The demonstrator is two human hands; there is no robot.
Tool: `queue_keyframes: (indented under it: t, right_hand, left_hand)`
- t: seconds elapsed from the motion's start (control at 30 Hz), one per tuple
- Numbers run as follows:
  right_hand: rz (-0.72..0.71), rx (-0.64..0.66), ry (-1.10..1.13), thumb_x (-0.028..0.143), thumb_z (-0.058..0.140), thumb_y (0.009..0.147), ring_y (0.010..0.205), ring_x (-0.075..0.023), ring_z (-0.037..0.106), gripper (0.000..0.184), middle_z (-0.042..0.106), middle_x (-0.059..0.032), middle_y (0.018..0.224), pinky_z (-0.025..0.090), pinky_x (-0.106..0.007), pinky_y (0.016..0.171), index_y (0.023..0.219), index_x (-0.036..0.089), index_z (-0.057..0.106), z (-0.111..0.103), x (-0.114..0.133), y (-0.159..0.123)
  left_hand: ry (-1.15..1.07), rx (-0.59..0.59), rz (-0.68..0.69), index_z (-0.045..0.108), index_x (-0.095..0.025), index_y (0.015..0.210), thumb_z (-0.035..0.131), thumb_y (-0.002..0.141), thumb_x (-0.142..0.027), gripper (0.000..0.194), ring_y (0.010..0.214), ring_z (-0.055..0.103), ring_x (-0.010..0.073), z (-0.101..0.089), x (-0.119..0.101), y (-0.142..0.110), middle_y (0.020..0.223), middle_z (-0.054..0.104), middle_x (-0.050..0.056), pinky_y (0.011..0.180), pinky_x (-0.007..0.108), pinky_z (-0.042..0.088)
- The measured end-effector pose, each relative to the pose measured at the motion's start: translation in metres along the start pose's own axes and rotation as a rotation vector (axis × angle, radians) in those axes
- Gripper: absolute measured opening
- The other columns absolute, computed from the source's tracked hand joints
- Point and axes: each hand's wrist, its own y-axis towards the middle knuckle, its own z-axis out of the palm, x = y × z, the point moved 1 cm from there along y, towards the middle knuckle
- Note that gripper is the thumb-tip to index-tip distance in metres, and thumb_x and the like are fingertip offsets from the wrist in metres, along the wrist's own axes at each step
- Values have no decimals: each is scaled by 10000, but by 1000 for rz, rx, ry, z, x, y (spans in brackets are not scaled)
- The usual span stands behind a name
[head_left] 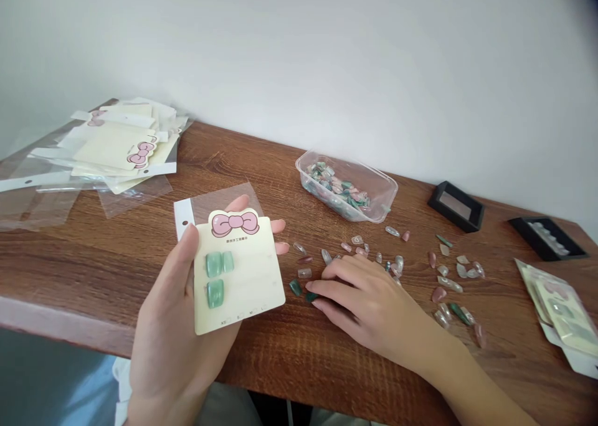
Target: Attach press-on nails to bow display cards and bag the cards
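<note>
My left hand [175,326] grips a cream display card [255,276] with a pink bow printed at its top. Three green press-on nails [215,293] sit on the card's left side, two in an upper row and one below. Behind the card, a clear plastic sleeve [247,192] with a white header strip shows between my fingers. Down on the wooden table, my right hand [369,295] has its fingertips closed around a dark green press-on nail [311,297], partly hidden by them. Another dark green press-on nail [295,287] lies just left of those fingertips.
Loose press-on nails [450,283] lie scattered around and beyond my right hand. A clear plastic tub [380,195] of mixed nails stands near the wall. Cards and sleeves [112,142] are piled at left; black boxes [455,207] and packed cards [558,307] are at right.
</note>
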Motion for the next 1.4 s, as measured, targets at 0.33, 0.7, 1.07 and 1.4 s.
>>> queue_keyframes:
  t: [0.33, 0.7, 1.07, 1.4]
  right_hand:
    - [-53, -34, 50, 139, 535, 1002, 802, -169, 617, 182, 675, -43, 924, 506, -333, 739, 894, 160, 680, -1, 8, 3]
    - [-78, -23, -28, 84, 526, 972, 761, -193, 612, 189, 665, -60, 885, 536, -368, 691, 936, 137, 704, 0, 7, 2]
    - [-81, -105, 53, 102, 460, 1027, 866, -163, 683, 208, 703, -75, 1027, 549, -295, 744, 992, 134, 663, -3, 7, 0]
    - [-14, -37, 108, 174, 604, 970, 913, -191, 618, 86, 677, -58, 1042, 476, -381, 825, 1027, 178, 669, -14, 1, -2]
  left_hand:
    - [-34, 51, -16, 526, -305, 1470, 602, 922, -517, 592, 1070, 734, 287, 4, 2, 0, 1256, 740, 102, 900, 398, 604]
    - [-55, 30, -2, 551, -273, 1453, 592, 933, -492, 566, 1054, 740, 292, 7, 1, 0, 1246, 741, 132, 863, 398, 622]
    - [-39, 43, -3, 566, -282, 1440, 583, 935, -504, 552, 1079, 731, 308, 5, 1, 0, 1255, 739, 121, 851, 404, 627]
    - [-23, 47, -6, 584, -279, 1425, 587, 933, -495, 537, 1026, 749, 297, 4, 0, -1, 1231, 749, 119, 821, 375, 633]
